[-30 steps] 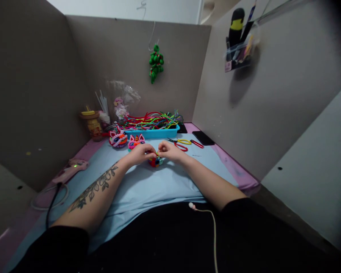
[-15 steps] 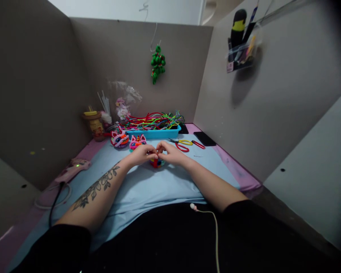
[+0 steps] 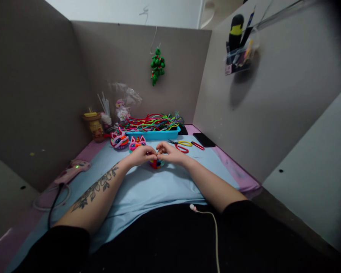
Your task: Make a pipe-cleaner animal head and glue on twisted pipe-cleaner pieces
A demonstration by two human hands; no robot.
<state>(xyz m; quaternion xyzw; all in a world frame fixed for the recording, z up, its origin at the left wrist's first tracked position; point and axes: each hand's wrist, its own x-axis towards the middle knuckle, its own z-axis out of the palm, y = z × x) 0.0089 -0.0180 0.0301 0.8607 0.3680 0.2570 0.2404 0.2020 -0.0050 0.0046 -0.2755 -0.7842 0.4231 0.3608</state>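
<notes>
From my head camera, the only view, here's the small multicoloured fuzzy piece [image 3: 156,164], sitting low between my two hands on the blue cloth [image 3: 165,189] that covers the worktop [image 3: 238,172]. I'd call it light, next to nothing in weight, with a soft, plush surface that should grip the skin rather than slide. I reckon there's bendy wire under that fuzz, so it ought to flex and hold a shape; it won't shatter, but a hard squeeze could crush it out of line. Best hold, I'd say: low on both flanks to steady it, fingertips only on the upper edge.

And that upper edge is where I am now! My left hand [image 3: 142,154] comes in from one side, thumb and forefinger pinching at the top of the piece; my right hand [image 3: 172,154] meets it from the other, thumb tip pressed in close, the other fingers curled above. The fingertips of both hands all but meet. Fair warning: it's small and half covered from here, so I can't tell exactly which strand sits in the pinch.

Both forearms reach forward and inward in a wide V, wrists arched over the piece, palms angled down, black sleeves pushed back towards the elbows.
</notes>
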